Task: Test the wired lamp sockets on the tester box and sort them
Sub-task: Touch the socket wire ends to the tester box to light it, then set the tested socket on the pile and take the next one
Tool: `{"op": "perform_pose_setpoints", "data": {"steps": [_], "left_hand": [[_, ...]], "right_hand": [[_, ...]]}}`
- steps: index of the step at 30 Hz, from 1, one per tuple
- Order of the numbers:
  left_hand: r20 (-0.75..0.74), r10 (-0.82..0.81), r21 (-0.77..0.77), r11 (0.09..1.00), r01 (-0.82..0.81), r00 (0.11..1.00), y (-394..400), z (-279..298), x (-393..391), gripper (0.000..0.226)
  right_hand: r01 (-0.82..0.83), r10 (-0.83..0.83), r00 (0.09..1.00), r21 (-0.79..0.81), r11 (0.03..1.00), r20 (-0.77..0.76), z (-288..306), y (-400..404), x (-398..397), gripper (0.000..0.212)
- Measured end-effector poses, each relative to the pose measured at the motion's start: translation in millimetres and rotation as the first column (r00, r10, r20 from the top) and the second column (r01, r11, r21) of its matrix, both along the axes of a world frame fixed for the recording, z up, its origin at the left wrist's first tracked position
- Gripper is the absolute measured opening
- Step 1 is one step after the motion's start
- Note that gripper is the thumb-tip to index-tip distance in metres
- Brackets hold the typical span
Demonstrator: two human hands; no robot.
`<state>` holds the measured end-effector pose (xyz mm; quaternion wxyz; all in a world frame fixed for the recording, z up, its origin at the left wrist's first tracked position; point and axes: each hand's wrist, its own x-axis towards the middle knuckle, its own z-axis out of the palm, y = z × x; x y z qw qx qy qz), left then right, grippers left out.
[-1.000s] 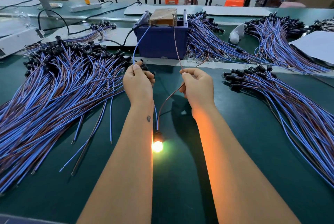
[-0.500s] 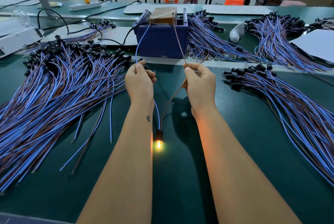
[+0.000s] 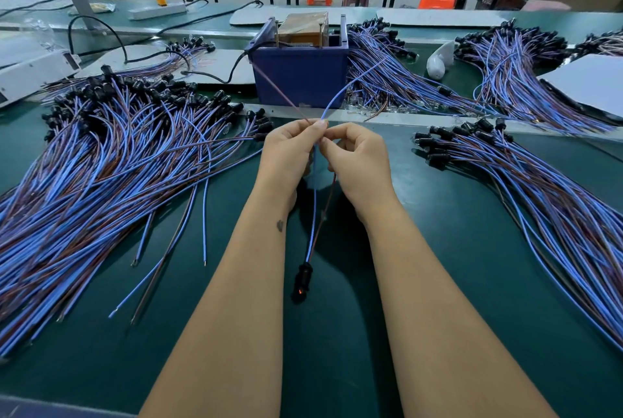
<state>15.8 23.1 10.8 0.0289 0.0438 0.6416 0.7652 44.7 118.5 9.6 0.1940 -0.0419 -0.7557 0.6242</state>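
Lamp socket (image 3: 303,279) hangs low between the forearms, just above the green table (image 3: 455,266); black body, only a faint orange dot at its tip. Blue wire (image 3: 314,208) and brown wire (image 3: 326,212) rise from it to the hands, free ends crossing above the fingers toward the tester box (image 3: 300,78). Left hand (image 3: 288,156) pinches both wires between thumb and forefinger. Right hand (image 3: 359,161) sits curled close against it, fingertips on the same wires. Judgement: test done, sorting step next. To do it well, gather both leads together, keep the bare ends off the box pins, lay the socket head in line with its pile. Pile on left (image 3: 101,164) large; pile on right (image 3: 526,181) smaller.
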Motion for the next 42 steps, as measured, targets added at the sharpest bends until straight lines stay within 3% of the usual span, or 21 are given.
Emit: {"op": "perform_pose_setpoints", "data": {"steps": [3, 6, 11, 15, 18, 22, 25, 28, 34, 39, 42], "left_hand": [[0.017, 0.025, -0.017, 1.0, -0.025, 1.0, -1, 0, -1, 0.017], [0.059, 0.136, 0.085, 0.986, -0.141, 0.989, -3, 2, -4, 0.021], [0.123, 0.247, 0.311, 0.91, -0.274, 0.961, -11, 5, -7, 0.019], [0.19, 0.175, 0.484, 0.839, -0.248, 0.966, -18, 7, -7, 0.025], [0.221, 0.123, 0.56, 0.796, -0.229, 0.967, -20, 8, -7, 0.036], [0.227, 0.11, 0.443, 0.873, -0.203, 0.968, -15, 9, -8, 0.035], [0.217, 0.111, 0.29, 0.942, -0.172, 0.97, -9, 5, -7, 0.036], [0.172, 0.146, 0.118, 0.979, -0.167, 0.974, -5, 2, -8, 0.039], [-0.034, 0.175, -0.148, 0.973, -0.178, 0.984, 5, -5, -1, 0.036], [-0.326, 0.205, -0.17, 0.947, -0.271, 0.923, 17, -3, 15, 0.035], [-0.412, 0.149, -0.18, 0.954, -0.241, 0.899, 25, -2, 27, 0.033]], "right_hand": [[-0.046, 0.046, 0.999, -0.018, 0.999, 0.013, 1, 1, 1, 0.008], [-0.088, 0.087, 0.994, 0.014, 0.996, 0.065, 1, 2, 2, 0.011], [-0.09, 0.054, 0.989, 0.272, 0.958, 0.139, -7, 5, -3, 0.017], [-0.064, 0.009, 0.99, 0.395, 0.917, 0.139, -11, 5, -4, 0.015], [0.058, -0.085, 0.995, 0.428, 0.902, 0.045, -9, 7, -3, 0.01], [0.28, -0.244, 0.957, 0.27, 0.921, -0.158, 0, 8, 2, 0.007], [0.233, -0.24, 0.959, -0.059, 0.971, -0.154, 6, 7, 6, 0.025], [0.185, -0.234, 0.965, -0.321, 0.929, -0.119, 8, 11, 5, 0.022], [0.323, -0.333, 0.942, -0.162, 0.932, -0.035, -3, 15, -1, 0.024], [0.394, -0.392, 0.918, -0.204, 0.896, 0.056, -11, 17, -3, 0.026], [0.396, -0.389, 0.918, -0.246, 0.885, 0.078, -15, 19, 0, 0.025]]}}
